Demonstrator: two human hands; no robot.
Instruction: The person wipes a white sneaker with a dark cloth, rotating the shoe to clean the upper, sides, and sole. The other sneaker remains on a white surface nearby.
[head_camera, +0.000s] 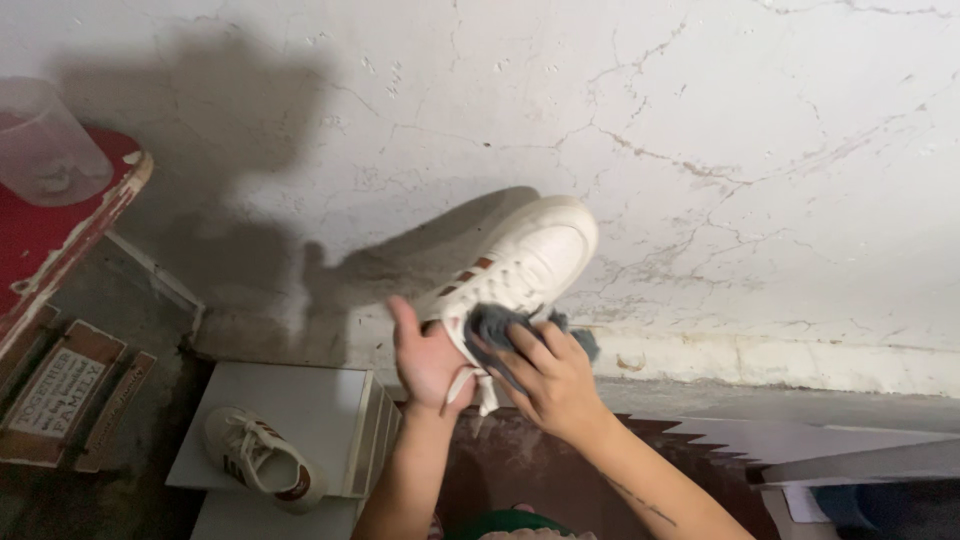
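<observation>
At far left I see a clear plastic cup on a red ledge, then a second sneaker on a white box. My left hand grips the raised white sneaker; my right hand presses a grey cloth against it.

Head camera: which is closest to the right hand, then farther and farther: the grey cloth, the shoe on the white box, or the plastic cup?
1. grey cloth, under the right hand
2. shoe on the white box, lower left
3. plastic cup, far upper left
</observation>
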